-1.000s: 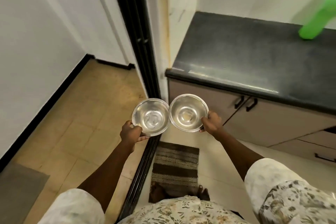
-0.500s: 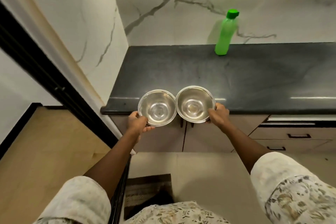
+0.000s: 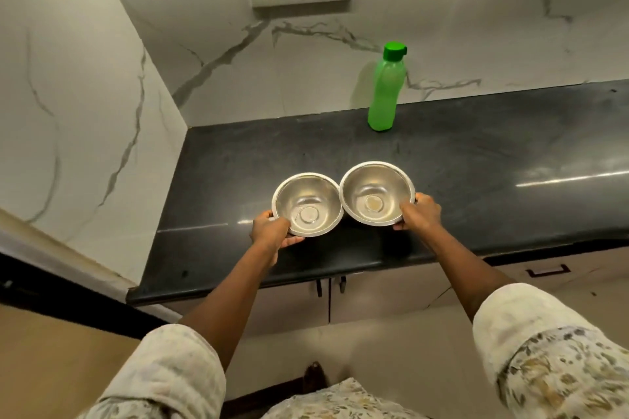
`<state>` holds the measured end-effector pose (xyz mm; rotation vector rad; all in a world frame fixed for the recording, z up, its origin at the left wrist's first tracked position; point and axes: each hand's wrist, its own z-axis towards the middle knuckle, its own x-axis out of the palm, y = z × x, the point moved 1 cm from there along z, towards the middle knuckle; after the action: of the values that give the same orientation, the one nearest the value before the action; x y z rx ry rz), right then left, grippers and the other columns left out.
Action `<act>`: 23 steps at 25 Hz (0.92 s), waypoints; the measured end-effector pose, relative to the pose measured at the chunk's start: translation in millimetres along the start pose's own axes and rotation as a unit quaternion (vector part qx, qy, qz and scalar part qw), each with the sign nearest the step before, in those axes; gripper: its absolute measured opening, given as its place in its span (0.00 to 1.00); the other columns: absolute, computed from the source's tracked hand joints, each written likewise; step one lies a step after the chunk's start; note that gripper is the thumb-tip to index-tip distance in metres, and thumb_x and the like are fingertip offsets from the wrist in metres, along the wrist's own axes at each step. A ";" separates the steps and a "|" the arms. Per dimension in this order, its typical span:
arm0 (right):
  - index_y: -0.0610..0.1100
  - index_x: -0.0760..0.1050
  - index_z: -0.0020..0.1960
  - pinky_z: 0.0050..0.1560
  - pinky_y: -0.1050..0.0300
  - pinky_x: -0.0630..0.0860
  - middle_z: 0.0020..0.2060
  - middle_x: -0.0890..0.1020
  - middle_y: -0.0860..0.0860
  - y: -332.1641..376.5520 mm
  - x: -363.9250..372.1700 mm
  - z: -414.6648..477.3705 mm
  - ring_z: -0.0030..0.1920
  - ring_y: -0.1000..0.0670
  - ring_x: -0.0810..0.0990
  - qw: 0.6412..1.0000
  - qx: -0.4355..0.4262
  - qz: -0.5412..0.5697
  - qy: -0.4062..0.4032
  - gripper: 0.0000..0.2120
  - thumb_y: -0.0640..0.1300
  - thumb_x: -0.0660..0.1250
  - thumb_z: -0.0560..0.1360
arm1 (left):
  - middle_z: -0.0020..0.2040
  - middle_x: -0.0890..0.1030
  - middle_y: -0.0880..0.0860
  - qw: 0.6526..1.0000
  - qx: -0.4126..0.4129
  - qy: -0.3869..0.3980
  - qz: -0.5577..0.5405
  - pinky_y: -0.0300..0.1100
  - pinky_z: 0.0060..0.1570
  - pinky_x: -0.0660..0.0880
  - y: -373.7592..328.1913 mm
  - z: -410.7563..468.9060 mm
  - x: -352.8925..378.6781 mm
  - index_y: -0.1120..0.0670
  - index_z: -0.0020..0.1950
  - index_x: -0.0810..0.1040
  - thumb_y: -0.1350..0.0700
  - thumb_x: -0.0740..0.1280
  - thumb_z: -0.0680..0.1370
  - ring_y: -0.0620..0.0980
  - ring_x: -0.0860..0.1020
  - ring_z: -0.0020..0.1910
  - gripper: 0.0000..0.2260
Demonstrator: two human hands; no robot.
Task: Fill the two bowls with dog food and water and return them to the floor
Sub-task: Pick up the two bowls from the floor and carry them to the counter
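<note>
So both steel bowls, empty, sit side by side w/ rims touching over the dark bench (image 3: 476,160), left hand (image 3: 270,231) w/ grip closed on left bowl (image 3: 307,204) near rim, right hand (image 3: 420,213) grip closed on right bowl (image 3: 377,193), green bottle (image 3: 386,88) upright behind by wall.
</note>
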<state>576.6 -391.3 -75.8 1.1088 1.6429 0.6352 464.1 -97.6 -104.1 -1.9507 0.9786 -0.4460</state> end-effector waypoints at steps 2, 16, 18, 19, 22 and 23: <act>0.38 0.78 0.55 0.25 0.58 0.81 0.54 0.82 0.39 2.6 -0.8 17.6 0.40 0.41 0.87 1.000 0.009 0.012 0.002 0.09 0.34 0.63 0.76 | 0.55 0.83 0.63 1.000 -0.009 -0.015 -0.008 0.50 0.38 0.86 -11.3 15.4 16.2 0.59 0.69 0.75 0.72 0.65 0.76 0.60 0.87 0.43 0.22; 0.36 0.78 0.63 0.26 0.57 0.82 0.57 0.81 0.39 10.2 -15.9 99.6 0.39 0.43 0.87 0.997 0.029 0.025 0.070 0.13 0.35 0.66 0.80 | 0.57 0.83 0.63 0.994 -0.026 -0.089 -0.067 0.50 0.41 0.86 -16.8 18.9 63.7 0.63 0.69 0.74 0.71 0.67 0.78 0.60 0.87 0.48 0.19; 0.36 0.78 0.63 0.25 0.57 0.82 0.57 0.81 0.39 10.3 -17.0 101.8 0.40 0.43 0.86 0.996 0.036 0.021 0.074 0.12 0.34 0.66 0.80 | 0.57 0.82 0.63 0.993 -0.025 -0.097 -0.068 0.50 0.42 0.86 -18.8 20.3 64.9 0.63 0.68 0.75 0.72 0.67 0.78 0.60 0.86 0.48 0.19; 0.36 0.78 0.63 0.25 0.57 0.82 0.56 0.81 0.39 9.5 -17.3 103.3 0.40 0.43 0.86 0.996 0.041 0.019 0.074 0.12 0.34 0.66 0.80 | 0.57 0.82 0.64 0.993 -0.025 -0.097 -0.066 0.51 0.42 0.86 -20.0 21.0 65.7 0.63 0.68 0.75 0.72 0.67 0.77 0.60 0.86 0.48 0.19; 0.38 0.78 0.58 0.26 0.57 0.82 0.56 0.82 0.39 7.8 -17.1 108.3 0.41 0.43 0.87 0.997 0.035 -0.001 0.073 0.07 0.39 0.68 0.81 | 0.57 0.83 0.64 0.994 -0.025 -0.097 -0.047 0.50 0.40 0.86 -22.0 23.6 65.2 0.62 0.66 0.77 0.71 0.68 0.78 0.60 0.86 0.48 0.17; 0.38 0.78 0.57 0.26 0.57 0.82 0.55 0.82 0.39 8.0 -16.7 109.9 0.41 0.42 0.87 0.997 0.026 -0.011 0.069 0.09 0.42 0.69 0.81 | 0.56 0.83 0.63 0.994 -0.027 -0.096 -0.037 0.51 0.40 0.86 -22.7 24.0 64.2 0.62 0.65 0.77 0.70 0.68 0.78 0.60 0.86 0.48 0.16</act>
<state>682.9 -414.4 -100.2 1.1039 1.7960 0.6693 529.9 -127.6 -102.5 -2.0414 0.8054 -0.2686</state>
